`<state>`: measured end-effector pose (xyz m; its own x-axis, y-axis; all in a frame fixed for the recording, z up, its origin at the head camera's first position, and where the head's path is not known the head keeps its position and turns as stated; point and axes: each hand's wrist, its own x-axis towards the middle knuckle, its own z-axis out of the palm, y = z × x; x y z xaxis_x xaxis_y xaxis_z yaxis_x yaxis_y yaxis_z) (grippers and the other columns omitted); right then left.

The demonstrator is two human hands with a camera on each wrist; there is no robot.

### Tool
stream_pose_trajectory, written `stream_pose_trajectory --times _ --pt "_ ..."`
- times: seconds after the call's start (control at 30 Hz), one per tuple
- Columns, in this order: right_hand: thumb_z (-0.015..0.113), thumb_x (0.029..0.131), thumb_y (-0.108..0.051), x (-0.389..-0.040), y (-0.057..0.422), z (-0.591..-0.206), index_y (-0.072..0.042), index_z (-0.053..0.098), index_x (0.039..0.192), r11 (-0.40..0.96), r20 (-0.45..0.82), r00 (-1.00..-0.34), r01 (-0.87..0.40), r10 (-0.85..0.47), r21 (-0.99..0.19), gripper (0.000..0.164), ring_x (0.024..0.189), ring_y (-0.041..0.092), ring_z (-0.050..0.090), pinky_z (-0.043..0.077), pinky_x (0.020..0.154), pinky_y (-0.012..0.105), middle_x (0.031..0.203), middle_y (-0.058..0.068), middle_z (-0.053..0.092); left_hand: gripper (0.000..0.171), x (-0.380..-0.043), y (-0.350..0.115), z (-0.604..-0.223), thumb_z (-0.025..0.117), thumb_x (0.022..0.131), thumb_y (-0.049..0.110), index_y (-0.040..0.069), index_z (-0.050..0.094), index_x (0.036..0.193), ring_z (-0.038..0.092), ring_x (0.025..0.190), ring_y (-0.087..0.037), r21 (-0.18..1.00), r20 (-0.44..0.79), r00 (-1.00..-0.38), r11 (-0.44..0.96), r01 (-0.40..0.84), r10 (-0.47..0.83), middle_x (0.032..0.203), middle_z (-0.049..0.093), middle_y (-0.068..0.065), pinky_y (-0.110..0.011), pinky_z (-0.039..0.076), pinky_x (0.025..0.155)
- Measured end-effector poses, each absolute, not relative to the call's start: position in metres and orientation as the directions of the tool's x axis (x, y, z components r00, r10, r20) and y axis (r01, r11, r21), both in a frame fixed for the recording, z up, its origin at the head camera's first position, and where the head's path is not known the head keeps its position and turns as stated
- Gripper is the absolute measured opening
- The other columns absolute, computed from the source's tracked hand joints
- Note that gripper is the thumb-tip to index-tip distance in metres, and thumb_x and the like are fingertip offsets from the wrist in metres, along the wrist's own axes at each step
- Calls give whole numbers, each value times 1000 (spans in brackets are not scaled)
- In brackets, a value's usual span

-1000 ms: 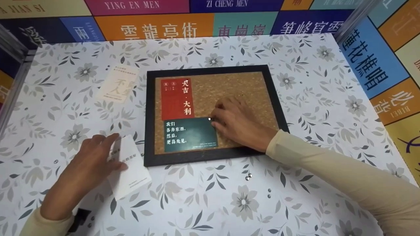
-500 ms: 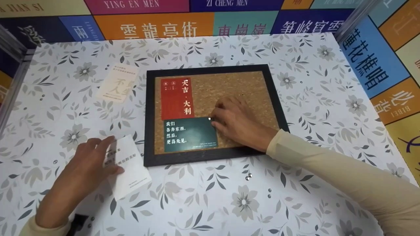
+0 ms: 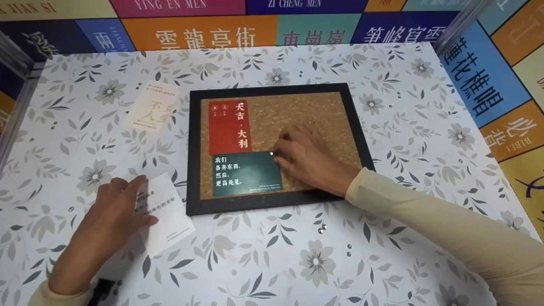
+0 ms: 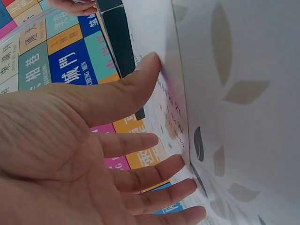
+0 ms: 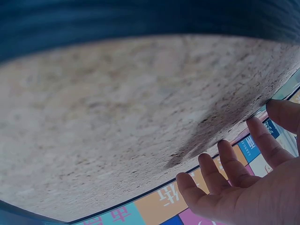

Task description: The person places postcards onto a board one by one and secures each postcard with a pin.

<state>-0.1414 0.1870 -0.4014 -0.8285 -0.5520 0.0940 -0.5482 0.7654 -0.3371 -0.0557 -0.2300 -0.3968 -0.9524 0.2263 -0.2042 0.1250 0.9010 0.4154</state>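
A white card (image 3: 170, 216) with dark writing lies at the left. My left hand (image 3: 112, 219) is spread over its left part, thumb on the card and fingertips by its upper left edge. In the left wrist view the fingers (image 4: 150, 178) are apart and gently bent. My right hand (image 3: 308, 155) rests on the cork board (image 3: 297, 110), fingers spread and slightly bent. Its thumb and index tips are right at a shiny silver pin (image 3: 271, 153) on the upper right corner of a green card (image 3: 248, 176). A red card (image 3: 227, 131) is directly above the green one.
A black frame (image 3: 272, 206) borders the board. At the upper left lies a cream card (image 3: 151, 108). Small silver beads or pins (image 3: 322, 229) are scattered on the floral tablecloth (image 3: 263, 263). Colourful panels (image 3: 204, 34) stand behind and to the right of the table.
My left hand has slid slightly left and back over the white card, so more of its writing shows. The right hand has stayed in place at the green card's corner.
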Motion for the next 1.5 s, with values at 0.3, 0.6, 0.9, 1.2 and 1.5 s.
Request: stream_pose_trajectory --times 0.3,0.6,0.9,1.2,1.5 --pt "72 109 -27 -141 187 -401 -12 81 117 763 94 -829 -547 -551 -345 20 124 32 54 43 109 54 131 11 64 71 -60 -228 -396 98 77 3 -28 56 126 39 113 -54 468 -27 -988 875 123 153 123 43 -41 -63 48 82" --pt "72 109 -28 -141 187 -401 -12 81 119 768 94 -830 -546 -549 -334 21 127 32 55 37 118 57 131 11 66 83 -60 -230 -398 97 77 0 -22 50 142 47 102 -49 512 -2 -994 854 95 112 122 43 -42 -58 48 78" --pt "71 109 -29 -141 187 -401 -13 81 119 768 83 -833 -538 -547 -348 21 126 31 55 37 118 55 131 10 65 85 -66 -240 -393 90 90 9 -10 39 155 57 94 -43 556 -239 -967 829 -64 86 125 50 -40 -45 49 70" --pt "72 109 -28 -140 187 -401 -13 81 118 762 88 -831 -541 -549 -357 20 126 30 54 38 116 54 131 9 65 82 -66 -246 -392 84 97 8 9 32 160 72 102 -46 676 -297 -949 725 -133 103 124 66 -33 -36 55 63" --pt "71 109 -28 -141 187 -400 -11 81 121 767 80 -829 -544 -553 -341 23 128 32 55 38 117 55 133 12 65 80 -66 -253 -396 71 101 -7 4 24 165 74 96 -19 861 -364 -912 441 -253 187 132 62 -28 -38 66 70"
